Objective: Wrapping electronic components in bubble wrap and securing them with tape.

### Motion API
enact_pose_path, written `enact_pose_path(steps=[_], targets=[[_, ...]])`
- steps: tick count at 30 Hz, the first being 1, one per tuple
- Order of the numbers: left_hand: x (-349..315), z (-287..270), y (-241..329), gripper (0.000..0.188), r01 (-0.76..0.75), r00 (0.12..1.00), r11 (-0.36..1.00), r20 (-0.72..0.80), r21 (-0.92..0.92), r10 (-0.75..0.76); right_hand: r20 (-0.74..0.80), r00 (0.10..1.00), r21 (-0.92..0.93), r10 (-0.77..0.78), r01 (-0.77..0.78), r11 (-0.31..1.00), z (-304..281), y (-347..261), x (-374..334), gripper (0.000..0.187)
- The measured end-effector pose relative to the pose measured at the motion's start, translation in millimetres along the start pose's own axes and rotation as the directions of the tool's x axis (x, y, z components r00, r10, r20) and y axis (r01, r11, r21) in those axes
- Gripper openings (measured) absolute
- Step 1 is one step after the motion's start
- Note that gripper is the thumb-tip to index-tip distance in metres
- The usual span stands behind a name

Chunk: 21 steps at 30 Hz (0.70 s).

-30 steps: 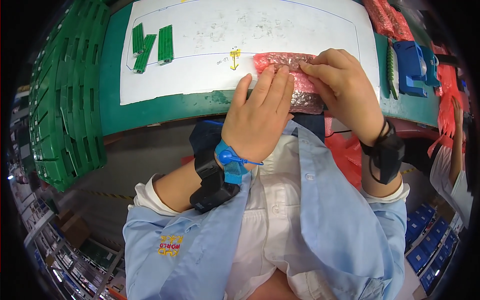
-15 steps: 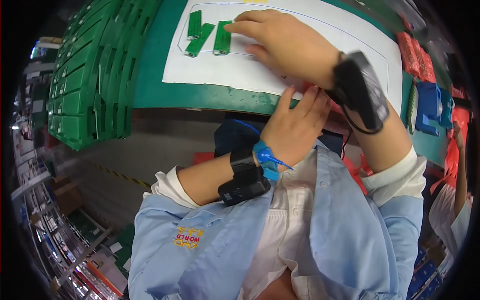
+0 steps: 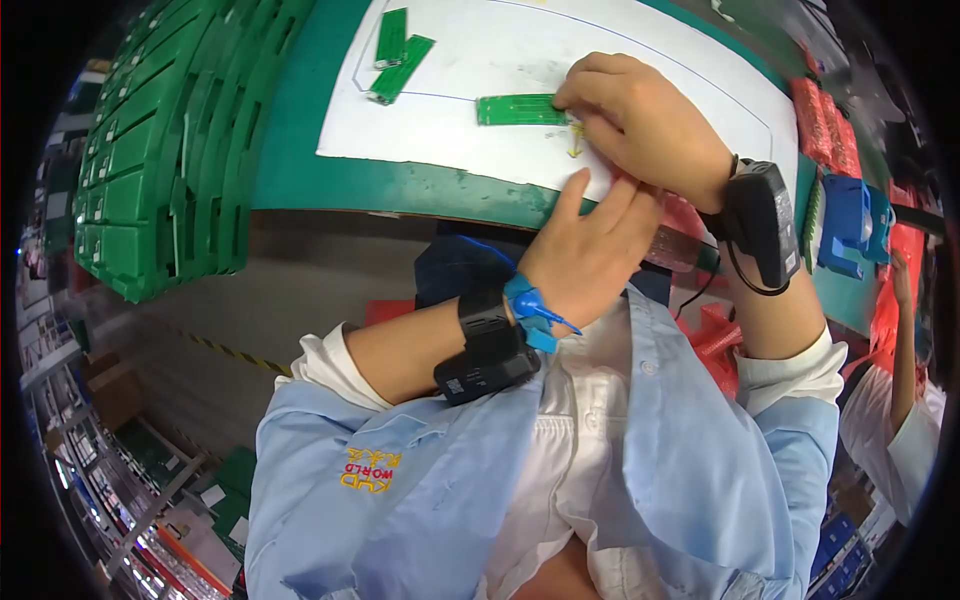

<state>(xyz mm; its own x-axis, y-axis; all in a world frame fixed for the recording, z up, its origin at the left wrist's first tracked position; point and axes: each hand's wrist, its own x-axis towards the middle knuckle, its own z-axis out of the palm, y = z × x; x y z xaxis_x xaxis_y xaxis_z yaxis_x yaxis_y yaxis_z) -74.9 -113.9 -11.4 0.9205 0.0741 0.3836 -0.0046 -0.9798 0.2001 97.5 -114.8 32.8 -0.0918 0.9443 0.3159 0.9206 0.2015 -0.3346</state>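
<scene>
Pinching a board (image 3: 518,110) by its right end in the right hand (image 3: 650,118), on or just over the sheet (image 3: 440,135), and resting the left hand (image 3: 588,245) flat and unclenched by the wrap (image 3: 680,247), seemingly mid-fetch for packing, so probably needing to lay it onto the wrap.

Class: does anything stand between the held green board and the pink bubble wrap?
Yes, in this view: the right hand, pinching the green board by its right end, and the left hand, mostly left of the pink bubble wrap.
</scene>
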Motion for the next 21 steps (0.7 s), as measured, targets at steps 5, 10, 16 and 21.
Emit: enact_pose_path(steps=[5, 10, 16, 21], targets=[[-0.8, -0.8, 1.0, 0.064, 0.021, 1.000, 1.000, 0.021, -0.005, -0.021, -0.029, 0.980, 0.119, 0.198, -0.193, 0.974, -1.2, -16.3, -1.5, 0.024], [0.0, -1.4, 1.9, 0.046, 0.004, 1.000, 1.000, -0.002, 0.013, -0.004, -0.027, 0.988, -0.057, 0.150, -0.152, 0.987, 4.3, -7.8, -3.4, 0.028], [-3.2, -1.2, -1.7, 0.047, -0.001, 1.000, 1.000, -0.006, 0.032, 0.001, -0.125, 0.979, -0.019, 0.163, -0.167, 0.986, -40.3, -3.3, -42.1, 0.031], [-3.3, -0.9, -0.5, 0.053, 0.008, 1.000, 1.000, -0.009, -0.029, -0.008, -0.107, 0.913, 0.120, 0.395, -0.382, 0.916, -47.0, -12.4, -98.4, 0.029]])
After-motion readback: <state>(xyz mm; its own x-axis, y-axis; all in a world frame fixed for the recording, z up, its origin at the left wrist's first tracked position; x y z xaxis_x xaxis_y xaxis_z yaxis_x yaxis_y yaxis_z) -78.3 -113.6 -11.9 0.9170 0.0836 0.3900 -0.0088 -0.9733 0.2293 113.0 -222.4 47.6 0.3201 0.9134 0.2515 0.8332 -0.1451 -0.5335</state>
